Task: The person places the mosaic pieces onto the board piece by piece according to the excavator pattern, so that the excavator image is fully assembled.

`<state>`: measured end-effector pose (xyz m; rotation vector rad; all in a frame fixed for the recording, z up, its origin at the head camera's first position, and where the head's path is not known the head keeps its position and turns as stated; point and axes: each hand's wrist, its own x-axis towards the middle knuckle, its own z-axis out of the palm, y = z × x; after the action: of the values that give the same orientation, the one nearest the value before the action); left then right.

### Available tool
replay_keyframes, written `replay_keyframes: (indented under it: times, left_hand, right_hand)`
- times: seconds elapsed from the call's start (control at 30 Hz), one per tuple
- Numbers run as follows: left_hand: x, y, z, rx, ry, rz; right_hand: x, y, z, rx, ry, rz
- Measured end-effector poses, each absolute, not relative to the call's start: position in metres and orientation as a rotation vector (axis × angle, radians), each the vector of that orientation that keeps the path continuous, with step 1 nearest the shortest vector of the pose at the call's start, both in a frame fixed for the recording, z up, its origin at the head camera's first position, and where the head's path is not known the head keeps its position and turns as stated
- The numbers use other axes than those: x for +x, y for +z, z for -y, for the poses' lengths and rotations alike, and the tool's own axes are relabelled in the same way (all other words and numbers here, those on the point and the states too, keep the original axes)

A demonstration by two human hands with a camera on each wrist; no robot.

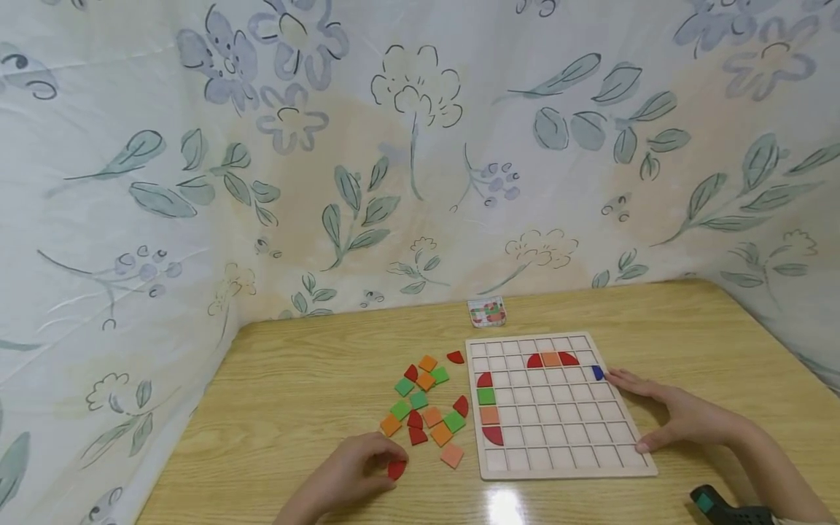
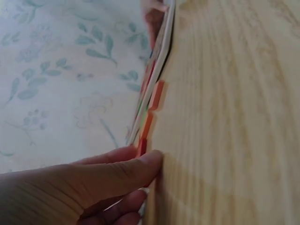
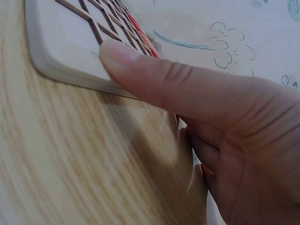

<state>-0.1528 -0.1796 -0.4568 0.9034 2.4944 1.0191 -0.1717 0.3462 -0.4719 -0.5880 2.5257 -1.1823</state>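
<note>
In the head view, my left hand has a red quarter-round tile between its thumb and index finger, low at the table surface. The left wrist view shows that thumb over the wood, hiding most of the tile. My right hand lies along the right edge of a pale gridded wooden board, its fingers stretched out and its thumb on the near right corner. A blue tile sits in a cell beside the right fingertips. Red quarter-round tiles with an orange tile between them lie near the board's top.
Down the board's left column run red, green and orange tiles. Several loose tiles are scattered left of the board, a salmon square nearest. A small pattern card lies behind the board. A dark device is at lower right.
</note>
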Motion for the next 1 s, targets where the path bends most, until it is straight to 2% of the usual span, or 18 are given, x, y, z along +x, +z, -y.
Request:
replay_keyframes:
  times: [0.6,1.0]
  left_hand:
    - [-0.159,-0.458,0.159,0.763,1.223,-2.51]
    - [-0.169,-0.455,0.103,0.737,1.248,-2.522]
  right_hand:
    - [-0.173,-0.467,-0.343,-0.563,-1.187,-2.517]
    - [-0.173,-0.462,-0.342,-0.535,-1.182,-2.502]
